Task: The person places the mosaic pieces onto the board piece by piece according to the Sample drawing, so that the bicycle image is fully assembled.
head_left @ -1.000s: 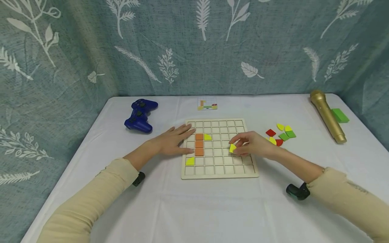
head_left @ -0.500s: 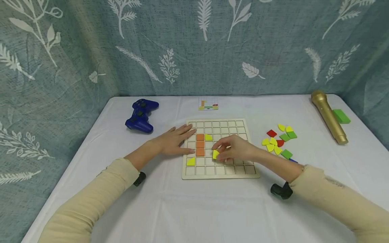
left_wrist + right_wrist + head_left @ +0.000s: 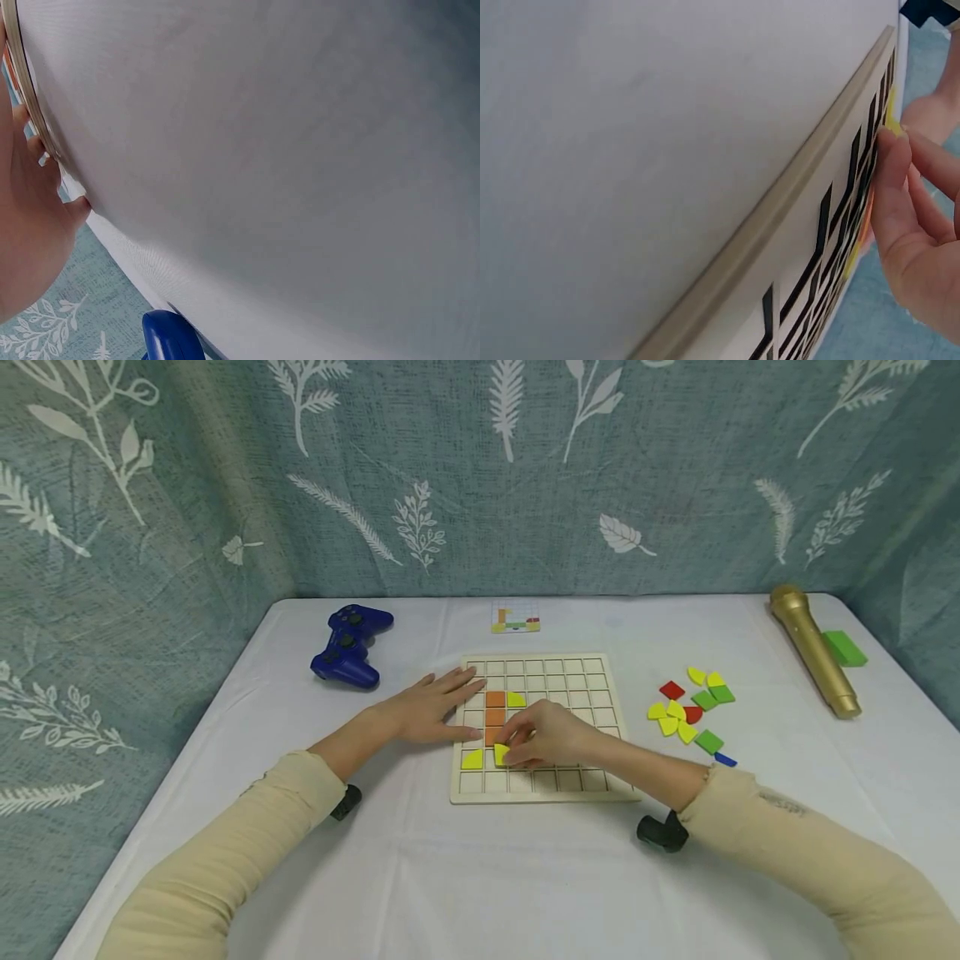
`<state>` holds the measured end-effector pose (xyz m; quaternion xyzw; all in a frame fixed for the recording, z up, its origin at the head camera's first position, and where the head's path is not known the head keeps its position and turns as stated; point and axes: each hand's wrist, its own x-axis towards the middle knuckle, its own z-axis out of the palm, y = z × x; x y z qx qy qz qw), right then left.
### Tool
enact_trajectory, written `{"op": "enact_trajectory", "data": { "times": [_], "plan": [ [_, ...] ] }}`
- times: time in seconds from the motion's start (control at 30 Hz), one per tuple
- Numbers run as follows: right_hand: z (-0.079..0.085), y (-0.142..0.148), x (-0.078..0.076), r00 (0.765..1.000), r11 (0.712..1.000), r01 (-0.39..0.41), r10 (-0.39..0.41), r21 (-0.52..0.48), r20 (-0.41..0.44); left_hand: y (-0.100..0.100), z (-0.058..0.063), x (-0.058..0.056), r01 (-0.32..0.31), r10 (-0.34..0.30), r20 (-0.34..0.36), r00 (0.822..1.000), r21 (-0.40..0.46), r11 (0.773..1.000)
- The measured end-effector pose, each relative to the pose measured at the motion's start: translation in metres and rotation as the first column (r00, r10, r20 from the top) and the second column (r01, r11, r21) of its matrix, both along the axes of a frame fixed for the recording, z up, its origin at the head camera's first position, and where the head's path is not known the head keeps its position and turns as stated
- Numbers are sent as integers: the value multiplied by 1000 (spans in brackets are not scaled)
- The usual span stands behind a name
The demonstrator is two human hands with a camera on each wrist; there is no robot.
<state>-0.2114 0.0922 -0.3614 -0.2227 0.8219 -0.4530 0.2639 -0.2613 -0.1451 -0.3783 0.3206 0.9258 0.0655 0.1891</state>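
A light wooden grid board (image 3: 555,789) lies on the white table. My left hand (image 3: 431,708) rests with spread, straight fingers on its left edge. My right hand (image 3: 551,735) pinches a yellow quarter-round tile (image 3: 501,755) between thumb and fingers, close over the square just below a column of orange square tiles (image 3: 495,700). One yellow tile (image 3: 472,759) sits in a cell to the left of it, and another yellow tile (image 3: 516,699) beside the top orange one. In the right wrist view my fingertips (image 3: 892,139) are right at the board's grid. The lowest orange tile is partly covered by my fingers.
Several loose yellow, green, red and blue tiles (image 3: 667,727) lie right of the board. A small pattern card (image 3: 515,617) is behind it. A blue game controller (image 3: 348,647) lies at the left, a gold microphone (image 3: 813,652) and green block (image 3: 846,648) at the right.
My right hand has carried the yellow tile leftward across the board to below the orange column. My left hand has stayed on the board's edge.
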Motion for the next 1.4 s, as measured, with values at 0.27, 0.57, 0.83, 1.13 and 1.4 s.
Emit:
{"op": "enact_trajectory", "data": {
  "times": [0.27, 0.57, 0.83, 1.13, 1.4],
  "plan": [
    [0, -8, 2, 999, 997, 47, -48, 65, 9, 1, 1, 0, 7, -7, -7, 1000, 0, 1000],
    [1, -7, 3, 996, 999, 12, -8, 42, -89, 1, 2, 0, 3, -3, -6, 1000, 2, 1000],
    [0, -7, 3, 997, 1000, 8, -7, 13, -81, 1, 1, 0, 4, -4, -11, 1000, 1, 1000],
    [-2, 4, -1, 993, 997, 35, -28, -62, 113, 1, 1, 1, 0, 0, 0, 1000, 18, 1000],
    [1, 44, -14, 953, 984, 82, -31, -157, 302, 0, 1, 1, -1, 1, -3, 1000, 1, 1000]
  ]
}}
